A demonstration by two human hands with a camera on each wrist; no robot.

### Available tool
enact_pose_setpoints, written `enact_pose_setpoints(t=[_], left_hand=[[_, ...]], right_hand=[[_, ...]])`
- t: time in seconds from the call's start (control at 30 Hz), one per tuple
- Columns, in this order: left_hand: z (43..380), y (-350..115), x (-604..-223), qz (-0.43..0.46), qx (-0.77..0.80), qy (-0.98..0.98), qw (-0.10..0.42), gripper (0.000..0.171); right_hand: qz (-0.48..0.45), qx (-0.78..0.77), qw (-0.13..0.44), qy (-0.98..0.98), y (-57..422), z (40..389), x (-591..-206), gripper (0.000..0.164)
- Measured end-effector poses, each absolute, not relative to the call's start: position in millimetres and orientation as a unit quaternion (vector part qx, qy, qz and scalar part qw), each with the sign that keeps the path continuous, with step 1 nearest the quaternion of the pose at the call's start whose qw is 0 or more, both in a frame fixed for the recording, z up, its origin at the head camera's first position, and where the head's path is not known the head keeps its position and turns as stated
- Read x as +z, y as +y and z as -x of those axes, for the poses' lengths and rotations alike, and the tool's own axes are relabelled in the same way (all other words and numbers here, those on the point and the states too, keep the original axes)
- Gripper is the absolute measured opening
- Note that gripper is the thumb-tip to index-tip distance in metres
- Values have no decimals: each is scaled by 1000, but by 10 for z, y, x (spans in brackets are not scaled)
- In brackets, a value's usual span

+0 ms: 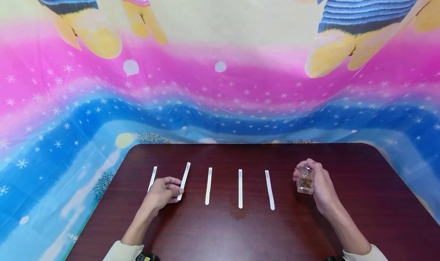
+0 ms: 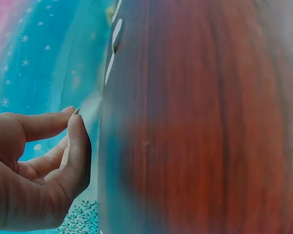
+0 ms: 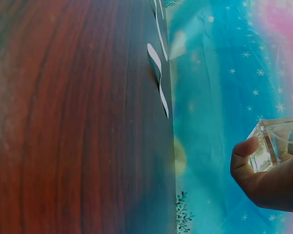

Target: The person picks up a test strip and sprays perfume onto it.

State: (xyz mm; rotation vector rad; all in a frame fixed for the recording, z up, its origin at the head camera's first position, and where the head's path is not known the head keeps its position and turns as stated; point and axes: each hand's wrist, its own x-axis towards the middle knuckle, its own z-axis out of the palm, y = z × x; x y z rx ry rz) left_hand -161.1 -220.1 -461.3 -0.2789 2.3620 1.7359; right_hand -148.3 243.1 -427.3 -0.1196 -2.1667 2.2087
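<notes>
Paper strip point(image 1: 185, 177), second from left: left hand point(image 1: 162, 194) pinches its near end; I judge a slack pinch could drop it. Bottle point(image 1: 305, 181), at right: right hand point(image 1: 322, 185) curls fingers round it; smooth glass could slip. Only head view shows all five strips point(image 1: 208, 186); left wrist, the pinch closer up.

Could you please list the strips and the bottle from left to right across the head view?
Leftmost strip → second strip, pinched by the left hand → third strip → fourth strip → rightmost strip → glass bottle, held in the right hand.
</notes>
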Motion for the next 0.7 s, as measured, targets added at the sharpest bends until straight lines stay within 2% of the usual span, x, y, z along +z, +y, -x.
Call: enact_pose_setpoints(t=[0.7], left_hand=[[1564, -2110, -4559, 86, 630, 765, 107, 36]], right_hand=[[39, 716, 21, -697, 2396, 1492, -4272, 45]])
